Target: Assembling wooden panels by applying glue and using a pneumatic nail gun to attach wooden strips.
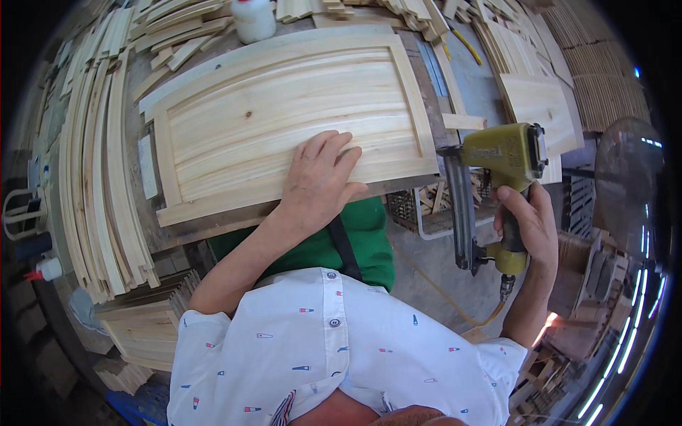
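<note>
A pale wooden panel with a raised frame (284,106) lies flat on the workbench before me. My left hand (320,174) rests on its near edge, fingers stretched over the wood and thumb pointing right. In my right hand (529,220) is an olive-green pneumatic nail gun (501,153), gripped by its handle. The gun's nose touches or nearly touches the panel's right near corner; I cannot tell which. Its long dark magazine (462,213) hangs down beside the bench. A yellowish air hose (490,317) runs from the base of the handle.
Long wooden strips (99,170) are piled at the left. A white plastic bottle (253,20) and loose offcuts (185,32) stand beyond the panel. A crate with wood scraps (433,202) sits low at the right, near a fan (631,192). Stacked panels (145,330) stand at lower left.
</note>
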Motion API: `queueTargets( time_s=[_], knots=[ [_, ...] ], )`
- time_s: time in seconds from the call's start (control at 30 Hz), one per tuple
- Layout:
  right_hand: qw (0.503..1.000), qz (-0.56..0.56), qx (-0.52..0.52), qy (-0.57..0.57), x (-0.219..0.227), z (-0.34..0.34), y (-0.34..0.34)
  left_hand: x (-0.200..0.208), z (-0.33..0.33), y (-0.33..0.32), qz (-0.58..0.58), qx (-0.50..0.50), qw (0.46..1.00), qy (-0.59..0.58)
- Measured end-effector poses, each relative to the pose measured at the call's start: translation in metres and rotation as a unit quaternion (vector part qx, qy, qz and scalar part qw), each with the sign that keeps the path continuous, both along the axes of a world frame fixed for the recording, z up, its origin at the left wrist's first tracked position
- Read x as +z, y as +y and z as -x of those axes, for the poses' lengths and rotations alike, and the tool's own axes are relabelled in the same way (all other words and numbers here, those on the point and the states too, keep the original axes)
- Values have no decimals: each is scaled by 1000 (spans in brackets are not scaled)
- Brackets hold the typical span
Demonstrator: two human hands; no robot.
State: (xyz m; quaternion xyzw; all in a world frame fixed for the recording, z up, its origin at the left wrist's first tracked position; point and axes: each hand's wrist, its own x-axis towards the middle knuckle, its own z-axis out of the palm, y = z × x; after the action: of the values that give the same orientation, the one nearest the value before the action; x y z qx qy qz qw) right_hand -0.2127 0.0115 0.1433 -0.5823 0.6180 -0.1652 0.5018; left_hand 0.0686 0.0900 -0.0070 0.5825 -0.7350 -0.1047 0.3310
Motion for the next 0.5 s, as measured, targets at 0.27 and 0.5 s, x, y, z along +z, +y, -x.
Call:
queueTargets(
  time_s=[0.27,0.5],
  knots=[
    [990,39,-108,-79,-59,15,-55,-1,-44,37,-11,22,998,-61],
    [988,48,-78,-127,-54,30,-55,3,-59,47,0,44,999,-30]
  ],
)
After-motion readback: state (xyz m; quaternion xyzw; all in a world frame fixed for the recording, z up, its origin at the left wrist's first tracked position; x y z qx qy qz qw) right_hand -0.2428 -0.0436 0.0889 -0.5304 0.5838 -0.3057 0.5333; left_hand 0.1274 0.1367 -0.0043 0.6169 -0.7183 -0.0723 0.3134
